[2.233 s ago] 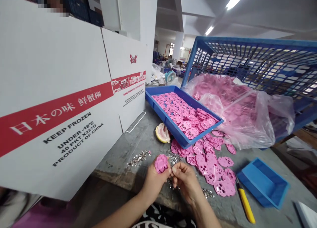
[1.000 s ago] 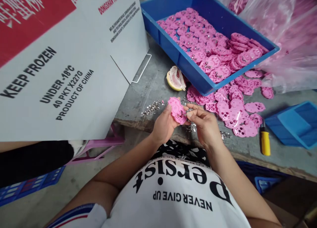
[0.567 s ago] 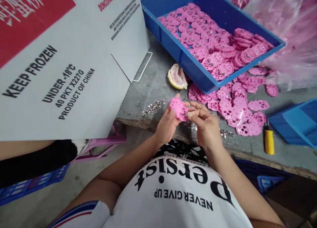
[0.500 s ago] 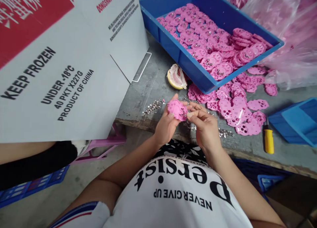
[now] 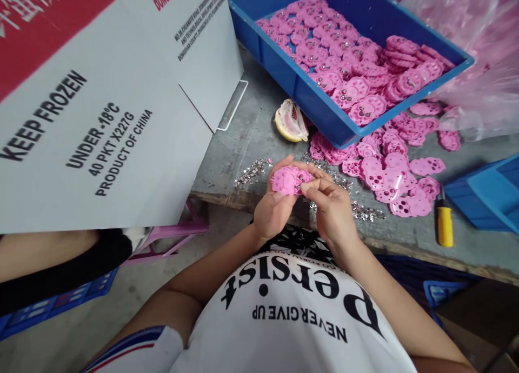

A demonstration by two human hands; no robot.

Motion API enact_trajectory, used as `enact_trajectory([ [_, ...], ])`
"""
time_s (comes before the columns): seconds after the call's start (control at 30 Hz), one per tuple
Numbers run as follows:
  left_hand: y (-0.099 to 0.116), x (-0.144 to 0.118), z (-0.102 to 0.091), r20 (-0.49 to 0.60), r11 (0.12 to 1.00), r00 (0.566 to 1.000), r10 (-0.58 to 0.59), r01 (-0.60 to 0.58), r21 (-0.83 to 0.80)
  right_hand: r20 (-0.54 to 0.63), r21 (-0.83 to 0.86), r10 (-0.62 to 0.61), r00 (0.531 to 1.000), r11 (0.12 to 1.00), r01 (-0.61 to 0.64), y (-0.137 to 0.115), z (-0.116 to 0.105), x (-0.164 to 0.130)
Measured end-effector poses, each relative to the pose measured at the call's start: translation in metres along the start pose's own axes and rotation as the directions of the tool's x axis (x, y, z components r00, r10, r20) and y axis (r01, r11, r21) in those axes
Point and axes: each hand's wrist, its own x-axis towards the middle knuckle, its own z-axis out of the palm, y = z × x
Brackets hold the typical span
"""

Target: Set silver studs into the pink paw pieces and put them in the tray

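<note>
My left hand [image 5: 272,211] is wrapped round a pink plastic paw-shaped piece [image 5: 286,180], held just above the table's near edge. With thumb and forefinger pinched, my right hand [image 5: 333,205] touches the piece's right side, where small silvery bits show in its holes. Whatever lies between those right fingertips is too small to make out. Beneath and around the hands lie small shiny metal parts [image 5: 252,171] in loose heaps on the grey table [image 5: 227,151]. More pink pieces [image 5: 389,175] are piled to the right of my hands.
A blue tray [image 5: 292,81] full of pink pieces stands behind. Beside it lies a cut citrus fruit [image 5: 291,121]. A yellow-handled screwdriver [image 5: 445,225] and a blue bin [image 5: 486,192] are at the right. The large white carton [image 5: 133,146] blocks the left; a plastic bag [image 5: 478,92] sits back right.
The pink piece has tilted slightly in my left hand, and silvery bits now show in its holes. My right fingertips have shifted a little left across it. The view has moved slightly.
</note>
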Motion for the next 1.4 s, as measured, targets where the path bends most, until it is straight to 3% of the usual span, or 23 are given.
enact_trajectory([
  [0.3, 0.004, -0.001, 0.004, 0.004, 1.000, 1.000, -0.006, 0.006, 0.007, 0.004, -0.040, -0.031, 1.000, 0.999, 0.031, 0.009, 0.006, 0.000],
  [0.53, 0.008, -0.001, 0.001, 0.007, 0.999, 1.000, -0.018, 0.019, -0.048, -0.039, 0.100, -0.096, 0.995, 0.990, 0.100, 0.017, 0.008, -0.006],
  [0.77, 0.022, 0.003, -0.019, -0.037, 0.979, 0.980, -0.194, 0.191, -0.072, -0.170, -0.063, -0.159, 0.973, 0.987, 0.150, 0.025, -0.017, 0.004],
  [0.9, 0.028, -0.007, -0.036, -0.157, 0.963, 0.956, -0.247, 0.260, 0.068, -0.100, -0.234, -0.180, 0.979, 0.960, 0.153, 0.034, -0.032, 0.016],
  [1.0, 0.031, -0.022, -0.046, -0.208, 0.931, 0.934, -0.291, 0.327, 0.164, 0.101, -0.472, -0.212, 0.972, 0.850, 0.234, 0.035, -0.024, 0.038],
  [1.13, 0.030, -0.038, -0.055, -0.210, 0.901, 0.913, -0.350, 0.389, 0.193, 0.464, -0.672, -0.187, 0.866, 0.562, 0.482, 0.034, 0.016, 0.076],
  [1.23, 0.031, -0.041, -0.062, -0.195, 0.909, 0.913, -0.358, 0.389, 0.150, 0.550, -0.747, -0.132, 0.825, 0.365, 0.556, 0.032, 0.046, 0.097],
  [1.4, 0.036, -0.037, -0.073, -0.182, 0.926, 0.921, -0.345, 0.366, 0.096, 0.601, -0.766, -0.089, 0.794, 0.219, 0.605, 0.035, 0.069, 0.111],
])
